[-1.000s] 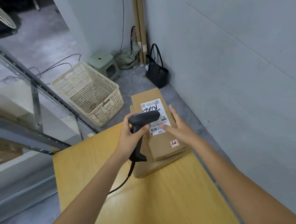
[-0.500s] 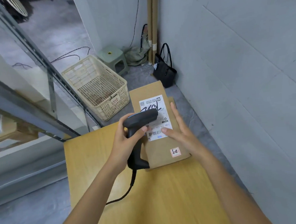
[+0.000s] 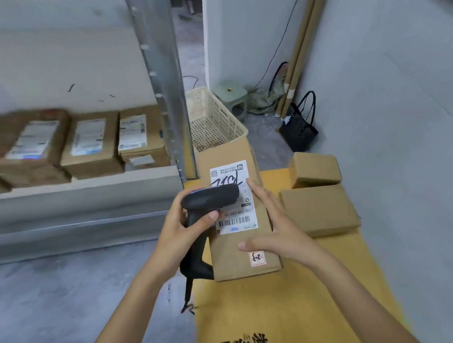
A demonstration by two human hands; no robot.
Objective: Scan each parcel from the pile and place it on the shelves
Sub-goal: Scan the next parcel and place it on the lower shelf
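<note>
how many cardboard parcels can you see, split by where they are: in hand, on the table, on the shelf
In the hands: 1, the labelled parcel, with the scanner over it
On the table: 2, small box and flat box
On the shelf: at least 3 labelled parcels; the left end is blurred
Total: at least 6

Even, soft indoor light, faint shadows; motion blur smears the shelved boxes (image 3: 89, 143), wide-angle edges bend.
</note>
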